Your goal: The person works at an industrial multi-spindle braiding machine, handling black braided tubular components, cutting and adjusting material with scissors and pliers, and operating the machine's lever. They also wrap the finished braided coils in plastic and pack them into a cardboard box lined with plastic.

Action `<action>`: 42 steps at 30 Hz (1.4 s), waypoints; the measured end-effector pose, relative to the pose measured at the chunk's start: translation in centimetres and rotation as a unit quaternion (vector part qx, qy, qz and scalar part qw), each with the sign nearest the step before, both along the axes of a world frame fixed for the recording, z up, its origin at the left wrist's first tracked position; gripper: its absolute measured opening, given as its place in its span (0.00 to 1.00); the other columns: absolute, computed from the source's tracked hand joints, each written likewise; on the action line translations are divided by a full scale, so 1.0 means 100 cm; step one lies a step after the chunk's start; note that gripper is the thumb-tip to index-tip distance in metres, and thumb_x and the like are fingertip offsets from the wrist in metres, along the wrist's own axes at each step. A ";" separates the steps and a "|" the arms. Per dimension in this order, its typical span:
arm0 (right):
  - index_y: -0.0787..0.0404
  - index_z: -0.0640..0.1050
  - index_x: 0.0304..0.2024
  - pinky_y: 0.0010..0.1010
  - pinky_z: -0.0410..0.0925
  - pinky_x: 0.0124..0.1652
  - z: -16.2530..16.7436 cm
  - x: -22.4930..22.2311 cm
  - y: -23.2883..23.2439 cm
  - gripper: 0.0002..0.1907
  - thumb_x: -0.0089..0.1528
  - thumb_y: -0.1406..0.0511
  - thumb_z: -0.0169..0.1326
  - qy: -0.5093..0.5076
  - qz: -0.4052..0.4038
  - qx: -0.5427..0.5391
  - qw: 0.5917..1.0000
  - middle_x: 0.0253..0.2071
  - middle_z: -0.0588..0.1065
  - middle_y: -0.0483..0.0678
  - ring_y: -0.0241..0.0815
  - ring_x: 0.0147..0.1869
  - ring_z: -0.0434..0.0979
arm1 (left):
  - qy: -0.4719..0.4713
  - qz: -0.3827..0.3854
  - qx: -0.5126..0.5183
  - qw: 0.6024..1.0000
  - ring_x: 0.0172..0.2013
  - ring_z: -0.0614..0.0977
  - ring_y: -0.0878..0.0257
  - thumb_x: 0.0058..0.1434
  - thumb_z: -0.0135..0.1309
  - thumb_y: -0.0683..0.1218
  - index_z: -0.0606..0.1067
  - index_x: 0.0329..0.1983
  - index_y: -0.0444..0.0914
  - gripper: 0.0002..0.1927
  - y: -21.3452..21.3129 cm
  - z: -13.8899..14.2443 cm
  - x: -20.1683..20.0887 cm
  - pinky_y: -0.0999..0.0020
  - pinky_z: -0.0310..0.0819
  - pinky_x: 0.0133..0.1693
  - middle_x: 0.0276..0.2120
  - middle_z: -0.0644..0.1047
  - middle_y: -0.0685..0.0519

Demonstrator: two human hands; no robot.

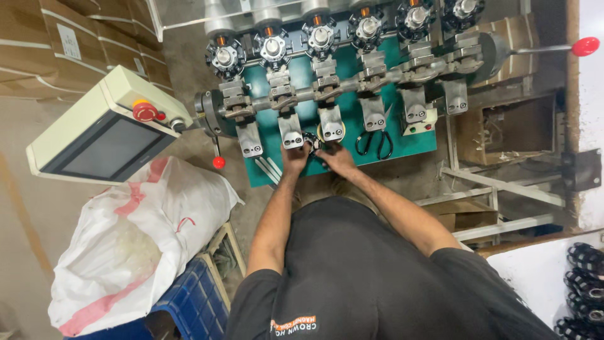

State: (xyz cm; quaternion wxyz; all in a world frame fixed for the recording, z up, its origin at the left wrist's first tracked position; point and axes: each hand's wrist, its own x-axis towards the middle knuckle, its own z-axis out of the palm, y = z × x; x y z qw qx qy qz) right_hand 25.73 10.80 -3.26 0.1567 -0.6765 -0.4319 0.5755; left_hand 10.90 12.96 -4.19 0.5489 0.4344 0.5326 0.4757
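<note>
My left hand (294, 155) and my right hand (336, 157) meet at the front of a green machine table (402, 143). Together they grip a small dark ring-shaped part (312, 140) just below the metal clamp blocks (290, 130). Both hands have their fingers closed around the part. A row of several winding heads (320, 36) with round dark cores stands along the back of the machine. Black-handled scissors (375, 143) lie on the green table to the right of my hands.
A cream control box with a dark screen and a red button (104, 129) stands at the left. Below it is a white sack (138, 233) on a blue crate (195, 302). Cardboard boxes (69, 44) stack at top left. A red-knobbed lever (585, 46) projects at the right.
</note>
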 end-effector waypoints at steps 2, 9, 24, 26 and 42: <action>0.57 0.73 0.61 0.35 0.75 0.33 0.000 -0.007 -0.009 0.36 0.58 0.45 0.59 0.113 -0.048 -0.112 0.986 0.46 0.79 0.48 0.41 0.39 0.81 | 0.192 -0.009 -0.022 0.981 0.44 0.82 0.51 0.59 0.56 0.47 0.75 0.56 0.37 0.22 -0.003 0.004 -0.003 0.57 0.79 0.45 0.45 0.79 0.46; 0.58 0.67 0.61 0.36 0.76 0.32 -0.005 -0.023 -0.026 0.41 0.54 0.42 0.60 0.048 -0.195 -0.137 0.970 0.51 0.76 0.50 0.44 0.48 0.80 | 0.102 -0.017 -0.280 0.954 0.32 0.84 0.60 0.64 0.58 0.53 0.65 0.66 0.35 0.31 -0.055 0.004 0.001 0.60 0.83 0.27 0.41 0.77 0.52; 0.50 0.74 0.50 0.38 0.71 0.38 0.045 0.318 -0.285 0.22 0.57 0.50 0.56 0.251 -0.510 -0.221 0.793 0.41 0.76 0.43 0.42 0.43 0.76 | 0.037 -0.347 -0.178 0.920 0.31 0.80 0.65 0.67 0.56 0.48 0.80 0.47 0.35 0.13 -0.098 -0.026 0.094 0.70 0.76 0.35 0.33 0.81 0.52; 0.45 0.74 0.52 0.36 0.70 0.39 0.066 0.369 -0.356 0.22 0.57 0.50 0.55 0.229 -0.614 -0.120 0.746 0.42 0.76 0.41 0.40 0.44 0.75 | 0.073 -0.369 -0.211 0.902 0.31 0.80 0.66 0.69 0.54 0.50 0.79 0.48 0.33 0.15 -0.102 -0.032 0.108 0.72 0.75 0.34 0.33 0.81 0.51; 0.62 0.78 0.39 0.33 0.75 0.33 0.123 0.497 -0.489 0.05 0.62 0.71 0.51 -0.017 -0.922 0.207 0.328 0.36 0.80 0.50 0.45 0.35 0.84 | 0.127 -0.482 -0.263 0.826 0.35 0.79 0.67 0.67 0.56 0.54 0.76 0.54 0.35 0.20 -0.105 -0.045 0.234 0.72 0.72 0.34 0.40 0.80 0.52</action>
